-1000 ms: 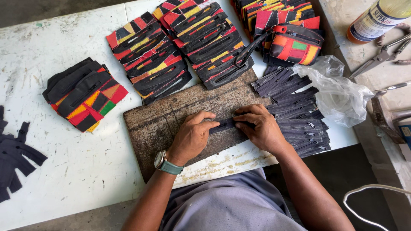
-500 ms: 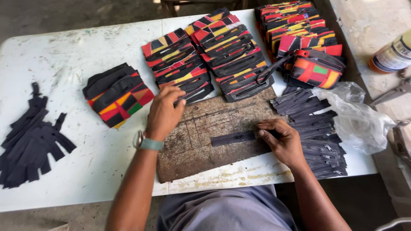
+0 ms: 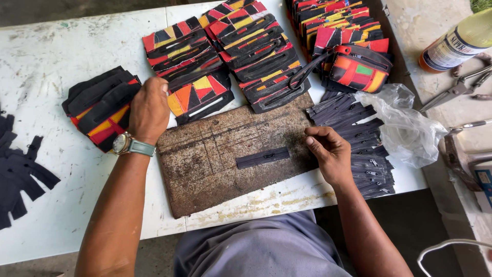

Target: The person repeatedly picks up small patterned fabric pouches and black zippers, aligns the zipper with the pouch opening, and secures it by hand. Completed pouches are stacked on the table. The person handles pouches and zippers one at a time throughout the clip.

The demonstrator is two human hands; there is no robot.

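Left hand (image 3: 149,109) on patchwork piece (image 3: 197,97), perhaps gripping; right hand (image 3: 328,150) beside zipper (image 3: 263,157).

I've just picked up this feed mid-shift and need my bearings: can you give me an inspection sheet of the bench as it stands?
Surface: white table, paint-stained and scuffed; worn brown cutting board at its front edge.
Job's things: one black zipper piece lying on the board; stack of patchwork fabric panels under the left hand.
Clutter: more patchwork stacks, pile of black zippers, clear plastic bag, black strips at far left.
Hands: left hand resting on the left stack; right hand loosely curled at the board's right edge, holding nothing.
Cables: white cord at lower right.
Surroundings: side bench with bottle and scissors.
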